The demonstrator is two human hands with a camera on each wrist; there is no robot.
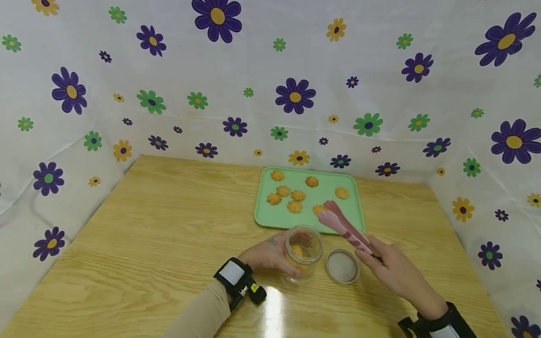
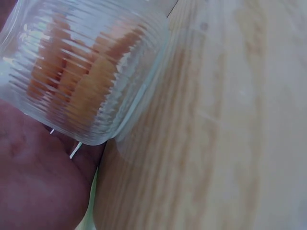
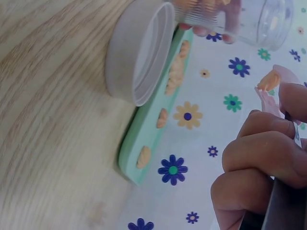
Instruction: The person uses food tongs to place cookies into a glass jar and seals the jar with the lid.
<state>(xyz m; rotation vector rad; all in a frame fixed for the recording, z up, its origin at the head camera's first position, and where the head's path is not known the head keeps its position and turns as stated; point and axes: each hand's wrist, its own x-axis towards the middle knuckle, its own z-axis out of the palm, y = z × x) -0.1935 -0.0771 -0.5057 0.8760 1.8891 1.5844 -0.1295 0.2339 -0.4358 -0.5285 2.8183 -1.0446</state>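
Observation:
My left hand (image 1: 264, 257) grips a clear jar (image 1: 305, 268) standing on the table, its mouth facing up. Several golden cookies (image 2: 93, 88) show through the ribbed side in the left wrist view. My right hand (image 1: 397, 272) holds pink-tipped tongs (image 1: 347, 231) with fingers curled round the dark handle. Between the tong tips is one cookie (image 3: 270, 80), above the near edge of the green tray (image 1: 325, 180) and up and right of the jar. Several flower-shaped cookies (image 1: 298, 195) lie scattered on that tray.
A round whitish lid (image 1: 342, 266) lies on the table just right of the jar, below the tongs. The wooden table (image 1: 177, 225) extends to the left. Behind and at both sides hangs a flower-print cloth (image 1: 253, 61).

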